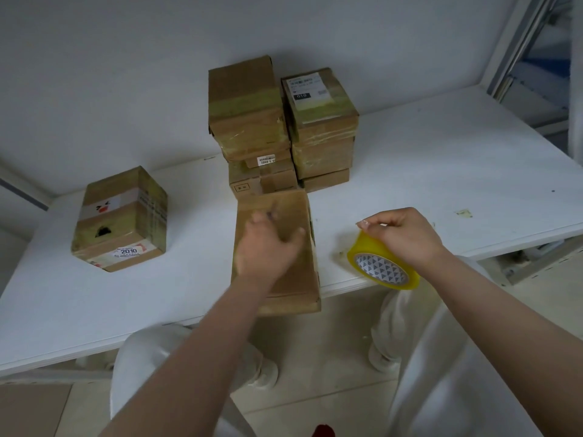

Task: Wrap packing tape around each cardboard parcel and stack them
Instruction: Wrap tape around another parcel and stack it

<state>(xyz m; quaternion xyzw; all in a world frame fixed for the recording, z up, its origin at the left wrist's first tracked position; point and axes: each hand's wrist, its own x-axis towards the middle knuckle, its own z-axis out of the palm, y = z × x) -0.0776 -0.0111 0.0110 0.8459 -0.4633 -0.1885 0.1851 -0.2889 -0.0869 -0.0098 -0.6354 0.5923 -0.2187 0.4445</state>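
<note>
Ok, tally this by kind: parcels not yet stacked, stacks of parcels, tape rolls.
Unstacked parcels: 2, the lone parcel at the left and the near parcel under the left hand
Stacks of parcels: 2, the left stack and the right stack
Tape rolls: 1, the yellow tape roll in the right hand
Total: 5

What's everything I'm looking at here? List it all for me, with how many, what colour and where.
Flat parcel: one, brown, table's front edge, under the left hand.
Lone parcel: one, brown, taped, table's left.
Stacked parcels: two piles, brown, by the wall; exact count unclear.
Tape roll: one, yellow, at the front edge.
Table: one, white.
Left hand: blurred, over the flat parcel.
Right hand: holds the tape roll.
</note>
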